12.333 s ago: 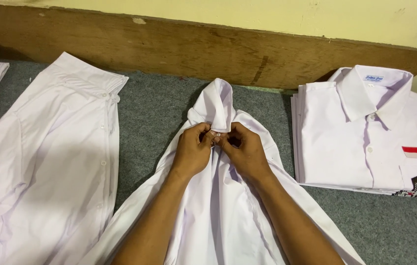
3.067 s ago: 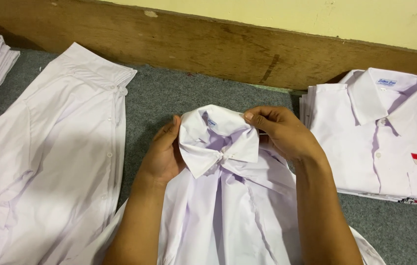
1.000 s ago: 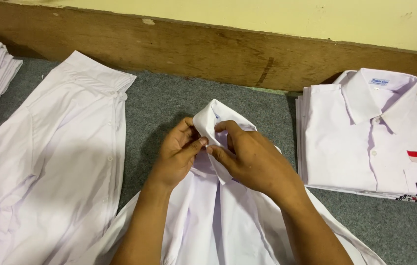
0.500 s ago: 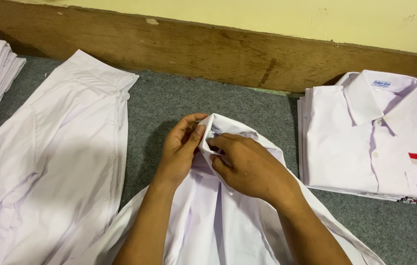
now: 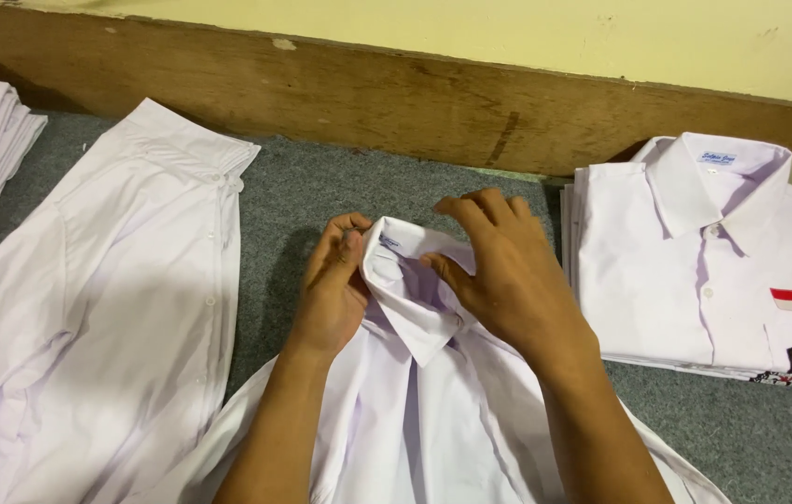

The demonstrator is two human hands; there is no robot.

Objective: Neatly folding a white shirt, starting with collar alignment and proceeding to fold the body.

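Head view: the collar [image 5: 410,280] of the white cotton shirt [image 5: 415,420], raised and spread a few seconds ago, now sits folded down, so shaping it looks nearly finished. The left hand [image 5: 333,289] pinches the collar's left edge between thumb and fingers. The right hand [image 5: 499,266], fingers loosely curled, presses the collar's right side. The shirt lies on the grey felt-covered bench [image 5: 321,201], between a flat white shirt [image 5: 107,299] and a folded stack of white shirts [image 5: 704,261].
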